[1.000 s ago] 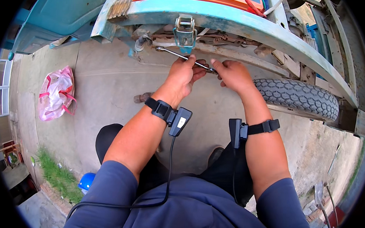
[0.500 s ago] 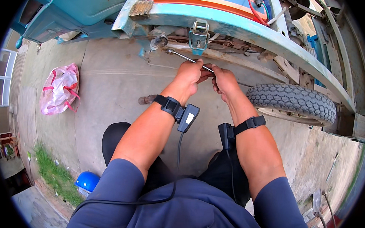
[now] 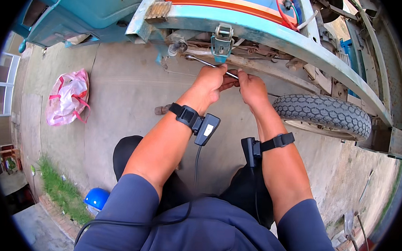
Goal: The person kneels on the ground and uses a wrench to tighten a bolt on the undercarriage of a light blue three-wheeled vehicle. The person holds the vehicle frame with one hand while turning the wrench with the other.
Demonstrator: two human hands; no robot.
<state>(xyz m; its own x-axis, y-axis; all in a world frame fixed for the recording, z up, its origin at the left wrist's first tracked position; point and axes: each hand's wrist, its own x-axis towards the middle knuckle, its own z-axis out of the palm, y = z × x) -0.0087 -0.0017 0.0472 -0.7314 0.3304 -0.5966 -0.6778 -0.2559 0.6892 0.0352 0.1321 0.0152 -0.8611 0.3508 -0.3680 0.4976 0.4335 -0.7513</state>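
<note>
One pink and white bag [image 3: 68, 96] sits on the ground [image 3: 120, 107] between 9 and 10 o'clock. A blue helmet [image 3: 97, 197] is at 8 o'clock. Near 12 o'clock, a shiny wrench [image 3: 204, 62] sticks out of the left hand [image 3: 210, 83], its round end pointing to 10 o'clock. The left thumb presses on the wrench, and the fingers curl halfway in under it. A metal latch [image 3: 221, 45] hangs just above the hand, at 12 o'clock. The right hand [image 3: 253, 88], past 1 o'clock, is closed on the other end and hides its tip. A big tire [image 3: 322, 112] is near 3 o'clock.
</note>
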